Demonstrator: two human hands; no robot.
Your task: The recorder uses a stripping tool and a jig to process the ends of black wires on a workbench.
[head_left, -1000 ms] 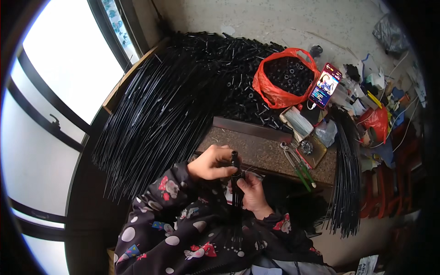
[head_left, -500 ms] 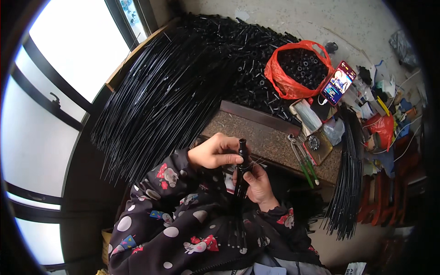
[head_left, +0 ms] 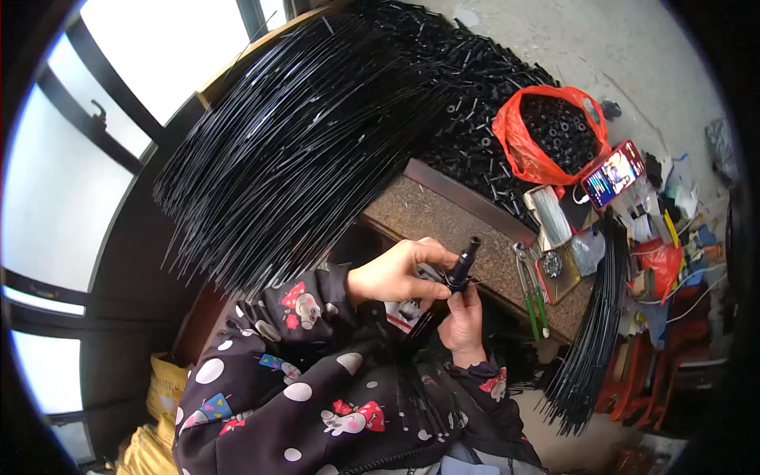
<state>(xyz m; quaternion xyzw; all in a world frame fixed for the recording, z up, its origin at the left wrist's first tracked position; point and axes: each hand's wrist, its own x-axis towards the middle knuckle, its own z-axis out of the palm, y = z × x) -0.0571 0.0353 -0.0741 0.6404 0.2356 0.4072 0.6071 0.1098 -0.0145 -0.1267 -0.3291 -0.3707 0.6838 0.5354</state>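
A slim black tubular fitting (head_left: 461, 269) with a narrow neck leans to the right in front of my body. From its lower end, thin black rods run down over my lap. My left hand (head_left: 400, 273) closes thumb and fingers around the fitting's lower part from the left. Below it, my right hand (head_left: 463, 326) grips the same piece, thumb pressed near the collar where the rods meet it. The join between fitting and rods is partly hidden by my fingers.
A large heap of black rods (head_left: 269, 150) lies at left, beside piled black tubular parts (head_left: 475, 103). A metal bar (head_left: 467, 202) edges the speckled tabletop (head_left: 419, 210). On the right are a red bag (head_left: 518, 150) of black parts, a lit phone (head_left: 613, 174), green-handled pliers (head_left: 532, 297) and hanging rods (head_left: 590, 340).
The fitting has moved right and tipped from nearly upright to leaning right. My left hand now holds lower on it, leaving its top bare. The whole view has shifted as well.
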